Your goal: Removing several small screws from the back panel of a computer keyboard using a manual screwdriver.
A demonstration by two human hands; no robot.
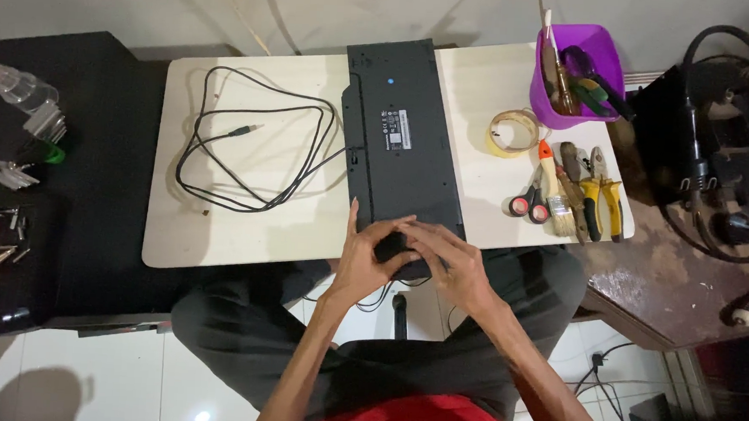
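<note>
Both hands meet at the near end of a black keyboard (404,135), in the lower middle of the frame. The left hand (363,257) and the right hand (453,266) curl around that end and grip it. One left finger points up along the side edge. The fingers cover the near end, so what they press there is hidden.

The keyboard lies upside down, flat back facing up, with a small white sticker in the middle. It runs from the hands up to the far edge of the white table (219,236). Its near end hangs a little past the table edge. A thin black cable (258,145) loops in the left part of the table, and its plug lies inside the loop.

To the right of the keyboard sit a roll of tape (513,132), small scissors (529,201), a paintbrush (555,190) and pliers with yellow handles (601,197). A purple cup (578,76) at the upper right holds more tools, too crowded to tell apart.

At the left, small metal bits (6,234) lie on a black stand (94,179). At the right edge a dark machine with thick hoses (719,152) is cut off. The floor has white tiles (84,375). The person's arms and red shirt are cut off at the bottom.
</note>
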